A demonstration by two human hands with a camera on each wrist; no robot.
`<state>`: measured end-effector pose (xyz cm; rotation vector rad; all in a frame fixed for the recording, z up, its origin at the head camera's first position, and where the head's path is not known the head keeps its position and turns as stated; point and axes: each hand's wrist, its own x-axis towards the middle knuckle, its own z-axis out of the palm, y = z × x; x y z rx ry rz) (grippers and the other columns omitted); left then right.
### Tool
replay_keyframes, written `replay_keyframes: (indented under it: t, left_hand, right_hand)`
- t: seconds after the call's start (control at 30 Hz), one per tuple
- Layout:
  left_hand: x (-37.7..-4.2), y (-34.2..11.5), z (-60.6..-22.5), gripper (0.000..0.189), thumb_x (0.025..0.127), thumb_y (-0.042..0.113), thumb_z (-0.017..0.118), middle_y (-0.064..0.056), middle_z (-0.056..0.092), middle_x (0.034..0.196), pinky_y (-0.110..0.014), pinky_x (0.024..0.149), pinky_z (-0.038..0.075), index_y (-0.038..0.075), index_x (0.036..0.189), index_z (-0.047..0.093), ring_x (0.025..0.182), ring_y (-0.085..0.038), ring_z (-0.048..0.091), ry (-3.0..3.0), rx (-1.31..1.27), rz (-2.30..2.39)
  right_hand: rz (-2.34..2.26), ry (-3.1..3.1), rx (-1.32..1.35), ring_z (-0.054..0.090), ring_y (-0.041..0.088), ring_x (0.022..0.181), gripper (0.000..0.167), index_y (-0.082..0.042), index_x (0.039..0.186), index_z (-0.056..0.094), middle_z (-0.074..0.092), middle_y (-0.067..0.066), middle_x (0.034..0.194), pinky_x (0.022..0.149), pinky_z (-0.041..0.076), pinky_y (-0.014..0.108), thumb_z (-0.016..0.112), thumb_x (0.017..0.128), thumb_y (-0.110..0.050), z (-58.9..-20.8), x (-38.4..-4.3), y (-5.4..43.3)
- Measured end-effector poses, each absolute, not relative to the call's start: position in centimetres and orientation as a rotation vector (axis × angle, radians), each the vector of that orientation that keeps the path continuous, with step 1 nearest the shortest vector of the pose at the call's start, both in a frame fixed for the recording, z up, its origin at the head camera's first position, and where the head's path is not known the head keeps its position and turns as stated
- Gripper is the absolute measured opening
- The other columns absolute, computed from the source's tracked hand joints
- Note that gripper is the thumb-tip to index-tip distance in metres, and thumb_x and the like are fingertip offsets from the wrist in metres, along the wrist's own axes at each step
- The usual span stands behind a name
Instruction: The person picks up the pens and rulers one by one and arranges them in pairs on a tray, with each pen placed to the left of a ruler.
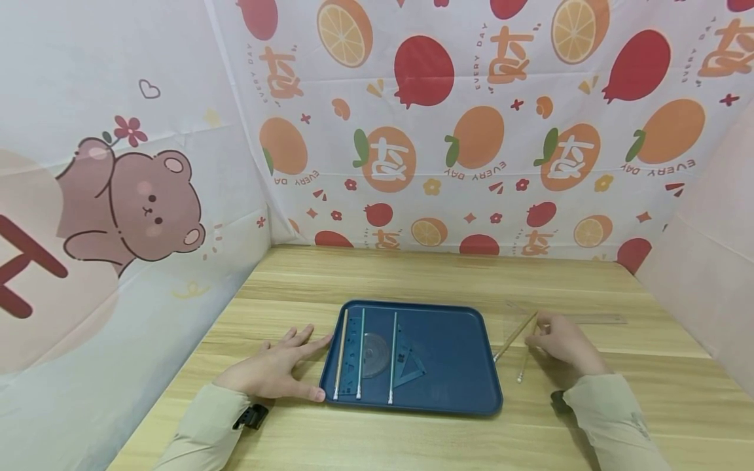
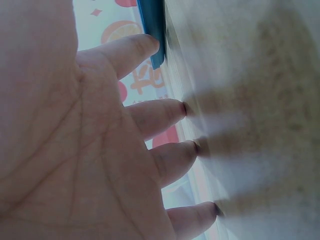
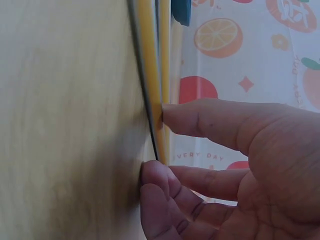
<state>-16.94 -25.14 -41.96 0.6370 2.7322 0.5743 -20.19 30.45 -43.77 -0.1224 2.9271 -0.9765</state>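
Note:
A dark blue tray (image 1: 453, 353) lies on the wooden table. My left hand (image 1: 268, 369) is spread at its left side, thumb and index finger touching the rim, the other fingertips on the table. To the right of the tray, my right hand (image 1: 562, 343) pinches a yellow pencil (image 3: 148, 45) between thumb and fingers near one end, low over the tabletop. Another yellow pencil (image 1: 514, 338) slants beside it, its eraser end at the tray's right rim. In the tray lie a yellow pencil (image 1: 341, 353), two green pencils (image 1: 360, 353), a ruler (image 1: 351, 356), a clear protractor (image 1: 376, 355) and a set square (image 1: 411, 369).
Behind the right hand, a clear ruler (image 1: 595, 319) lies on the table (image 1: 294, 275). Fruit-printed cloth (image 1: 424, 163) hangs along the back edge, and a bear-printed cloth (image 1: 147, 209) covers the left side.

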Motion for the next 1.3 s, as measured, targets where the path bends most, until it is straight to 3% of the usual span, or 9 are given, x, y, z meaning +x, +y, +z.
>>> replay_keyframes:
  t: [0.13, 0.2, 0.27, 0.37, 0.6, 0.87, 1.17, 1.3]
  left_hand:
    - [-17.0, -25.1, -42.0, 0.107, 0.082, 0.065, 0.085, -0.03, 0.02, 0.176, -0.094, 0.11, 0.011, 0.028, 0.17, 0.035, 0.159, -0.064, 0.014, 2.737, 0.641, 0.571]
    - [-17.0, -25.1, -42.0, 0.107, 0.082, 0.065, 0.085, -0.03, 0.02, 0.176, -0.094, 0.11, 0.011, 0.028, 0.17, 0.035, 0.159, -0.064, 0.014, 2.736, 0.641, 0.572]
    - [-17.0, -25.1, -42.0, 0.108, 0.082, 0.065, 0.085, -0.031, 0.02, 0.176, -0.094, 0.11, 0.011, 0.028, 0.17, 0.035, 0.159, -0.064, 0.014, 2.735, 0.64, 0.574]
    - [-17.0, -25.1, -42.0, 0.108, 0.082, 0.065, 0.085, -0.031, 0.019, 0.176, -0.094, 0.11, 0.011, 0.028, 0.17, 0.035, 0.159, -0.064, 0.014, 2.733, 0.64, 0.574]
    - [-17.1, -25.1, -42.0, 0.108, 0.082, 0.066, 0.085, -0.03, 0.019, 0.176, -0.094, 0.11, 0.01, 0.028, 0.17, 0.035, 0.159, -0.064, 0.013, 2.73, 0.634, 0.578]
    - [-17.2, -25.2, -42.3, 0.109, 0.081, 0.069, 0.084, -0.03, 0.019, 0.176, -0.094, 0.111, 0.009, 0.029, 0.17, 0.035, 0.16, -0.063, 0.013, 2.728, 0.627, 0.589]
    - [-17.2, -25.2, -42.2, 0.11, 0.081, 0.07, 0.084, -0.03, 0.019, 0.176, -0.094, 0.111, 0.01, 0.03, 0.17, 0.035, 0.16, -0.063, 0.013, 2.733, 0.626, 0.574]
    - [-17.2, -25.2, -42.2, 0.11, 0.08, 0.07, 0.084, -0.029, 0.019, 0.176, -0.094, 0.112, 0.01, 0.03, 0.17, 0.035, 0.161, -0.062, 0.013, 2.737, 0.622, 0.566]
  right_hand:
    - [-0.944, 2.921, -0.129, 0.05, 0.016, 0.061, 0.024, -0.004, 0.087, 0.054, 0.049, 0.0, 0.067, 0.058, 0.041, 0.031, 0.074, 0.096, -0.014, -43.5, -20.1, 30.6]
    - [-0.916, 2.924, -0.115, 0.057, 0.019, 0.068, 0.023, 0.005, 0.1, 0.064, 0.06, 0.009, 0.075, 0.064, 0.048, 0.036, 0.074, 0.096, -0.015, -43.3, -20.1, 30.7]
    - [-0.896, 2.924, -0.103, 0.065, 0.025, 0.079, 0.038, 0.013, 0.119, 0.066, 0.07, 0.021, 0.09, 0.072, 0.056, 0.043, 0.074, 0.096, -0.016, -43.2, -20.2, 30.8]
    - [-0.877, 2.918, -0.091, 0.069, 0.03, 0.094, 0.059, 0.02, 0.139, 0.055, 0.072, 0.034, 0.115, 0.085, 0.06, 0.052, 0.074, 0.097, -0.017, -43.0, -20.2, 31.1]
    - [-0.855, 2.917, -0.084, 0.074, 0.033, 0.098, 0.061, 0.02, 0.139, 0.056, 0.071, 0.038, 0.12, 0.091, 0.06, 0.058, 0.075, 0.098, -0.021, -42.9, -20.0, 31.4]
    - [-0.835, 2.906, -0.054, 0.071, 0.021, 0.084, 0.062, 0.019, 0.141, 0.054, 0.076, 0.024, 0.103, 0.086, 0.059, 0.054, 0.074, 0.1, -0.022, -42.7, -19.8, 31.5]
    - [-0.834, 2.899, -0.05, 0.072, 0.024, 0.088, 0.06, 0.02, 0.138, 0.055, 0.077, 0.022, 0.1, 0.089, 0.059, 0.058, 0.075, 0.098, -0.02, -42.5, -19.5, 32.0]
    - [-0.853, 2.904, -0.05, 0.073, 0.023, 0.087, 0.055, 0.019, 0.134, 0.059, 0.078, 0.019, 0.098, 0.086, 0.06, 0.053, 0.076, 0.096, -0.018, -42.4, -19.5, 32.1]
